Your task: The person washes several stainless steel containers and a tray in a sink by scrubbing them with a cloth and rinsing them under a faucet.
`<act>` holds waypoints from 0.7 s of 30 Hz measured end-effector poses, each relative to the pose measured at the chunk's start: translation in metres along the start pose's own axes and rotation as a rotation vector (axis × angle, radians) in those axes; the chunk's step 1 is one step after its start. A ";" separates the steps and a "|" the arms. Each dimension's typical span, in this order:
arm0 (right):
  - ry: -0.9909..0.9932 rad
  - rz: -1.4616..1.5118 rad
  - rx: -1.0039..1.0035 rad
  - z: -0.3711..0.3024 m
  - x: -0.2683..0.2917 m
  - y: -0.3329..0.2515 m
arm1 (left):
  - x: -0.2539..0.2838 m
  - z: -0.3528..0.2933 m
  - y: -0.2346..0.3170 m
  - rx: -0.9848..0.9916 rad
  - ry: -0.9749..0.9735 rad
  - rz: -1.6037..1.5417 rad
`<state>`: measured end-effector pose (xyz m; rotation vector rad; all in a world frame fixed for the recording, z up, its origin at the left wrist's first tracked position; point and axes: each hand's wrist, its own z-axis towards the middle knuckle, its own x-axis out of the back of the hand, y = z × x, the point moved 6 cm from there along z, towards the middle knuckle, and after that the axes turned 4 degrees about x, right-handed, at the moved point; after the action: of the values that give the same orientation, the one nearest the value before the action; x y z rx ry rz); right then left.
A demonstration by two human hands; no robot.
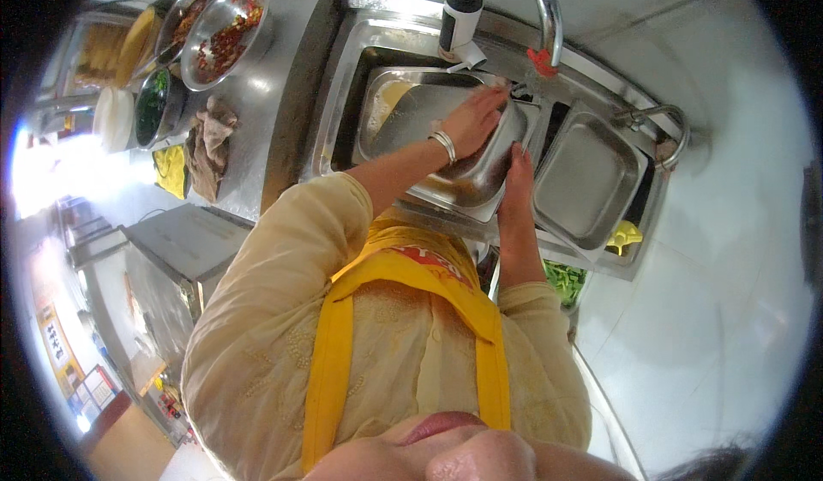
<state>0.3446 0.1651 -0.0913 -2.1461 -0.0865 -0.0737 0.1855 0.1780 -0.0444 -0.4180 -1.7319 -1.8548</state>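
Note:
A deep rectangular steel pan (429, 108) sits tilted in the left sink basin (347, 95), with a yellowish patch at its far left corner. My left hand (474, 123), with a silver bangle at the wrist, reaches over the pan. Its fingers lie stretched out near the far right end, slightly blurred. At the pan's right edge, my right hand (518, 172) grips the rim, thumb up; its other fingers are hidden. Beyond both hands, a curved tap (553, 18) with a red piece (540, 61) at its mouth hangs over the sink. Whether water runs is unclear.
Another steel pan (583, 177) rests over the right basin, beside a second tap (664, 121) and a yellow object (625, 237). A black-and-white bottle (460, 25) stands behind the sink. Leftward, the counter (287, 69) bears a bowl of chopped red chillies (227, 44) and a brown cloth (210, 147).

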 end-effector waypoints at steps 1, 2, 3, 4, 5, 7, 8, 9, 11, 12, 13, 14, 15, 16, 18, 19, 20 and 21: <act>-0.050 0.088 -0.008 0.000 -0.001 -0.001 | 0.000 -0.002 0.019 -0.032 -0.035 -0.033; -0.102 0.176 -0.014 0.001 -0.003 -0.003 | 0.003 -0.007 0.036 -0.104 -0.018 -0.073; -0.158 0.264 -0.022 0.001 -0.006 -0.005 | 0.004 -0.014 0.048 -0.134 -0.067 -0.072; -0.193 0.331 -0.007 0.001 -0.008 -0.007 | 0.005 -0.021 0.057 -0.165 -0.120 -0.071; -0.229 0.399 0.010 0.001 -0.011 -0.009 | 0.007 -0.029 0.068 -0.195 -0.172 -0.071; -0.292 0.459 0.060 0.004 -0.013 -0.008 | 0.018 -0.046 0.084 -0.279 -0.115 -0.062; -0.320 0.454 0.094 0.010 -0.010 -0.001 | 0.018 -0.054 0.080 -0.299 -0.119 -0.082; -0.349 0.445 0.126 0.013 -0.010 0.001 | 0.020 -0.063 0.076 -0.315 -0.121 -0.103; -0.260 0.453 -0.022 0.024 -0.008 0.015 | 0.024 -0.080 0.075 -0.438 -0.110 -0.068; -0.213 0.455 -0.096 0.025 -0.007 0.020 | 0.026 -0.089 0.074 -0.499 -0.106 -0.054; -0.208 0.459 -0.095 0.020 -0.009 0.015 | 0.024 -0.097 0.069 -0.513 -0.148 -0.018; -0.203 0.462 -0.094 0.014 -0.011 0.010 | 0.021 -0.106 0.063 -0.527 -0.191 0.017; -0.197 0.467 -0.089 0.010 -0.012 0.004 | 0.022 -0.110 0.063 -0.544 -0.233 0.052; -0.191 0.477 -0.096 0.014 -0.013 0.007 | 0.026 -0.113 0.063 -0.561 -0.252 0.043; -0.180 0.498 -0.110 0.027 -0.016 0.016 | 0.037 -0.116 0.066 -0.595 -0.288 0.025; -0.143 0.438 -0.148 0.012 -0.018 0.004 | 0.045 -0.116 0.064 -0.553 -0.299 -0.017; -0.106 0.378 -0.184 -0.006 -0.015 -0.011 | 0.052 -0.116 0.061 -0.510 -0.310 -0.059; -0.054 0.324 -0.214 -0.019 -0.010 -0.021 | 0.058 -0.115 0.060 -0.481 -0.329 -0.109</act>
<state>0.3321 0.1603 -0.0643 -2.3482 0.2483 0.1709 0.1914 0.0534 0.0243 -0.8716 -1.5111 -2.3933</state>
